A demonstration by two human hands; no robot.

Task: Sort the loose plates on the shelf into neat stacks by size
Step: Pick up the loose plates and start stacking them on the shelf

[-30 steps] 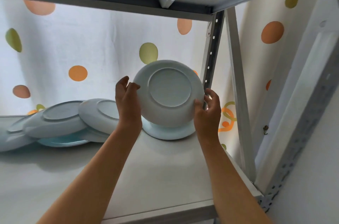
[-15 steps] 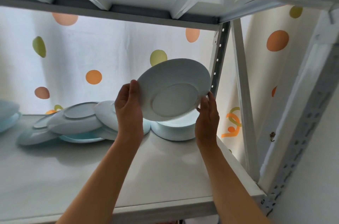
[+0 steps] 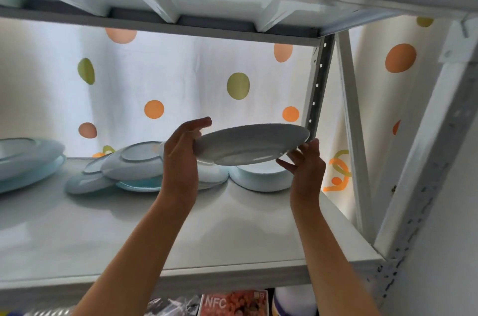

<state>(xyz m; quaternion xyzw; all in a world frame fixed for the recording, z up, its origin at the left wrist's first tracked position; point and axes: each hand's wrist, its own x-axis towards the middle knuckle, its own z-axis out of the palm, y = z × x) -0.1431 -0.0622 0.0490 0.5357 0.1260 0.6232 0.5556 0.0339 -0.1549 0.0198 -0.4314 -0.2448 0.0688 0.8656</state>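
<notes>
Nearest: both forearms are reaching up over the shelf point(image 3: 155, 243) front edge. L hand point(image 3: 181, 160) is gripping the white plate point(image 3: 248, 145) at its left rim, thumb on top, fingers curled under. R hand point(image 3: 306, 165) is cupping the right rim from below, fingers half bent, not fully closed. Plate is hanging nearly flat, right way up, tilting slightly toward the viewer, betw both hands, apart from the shelf. Directly under & behind it: a small stack point(image 3: 261, 178), R hand nearer to it. Next move probably needs a straight drop onto that stack. Farther left: a loose upside-down pile point(image 3: 134, 163).
</notes>
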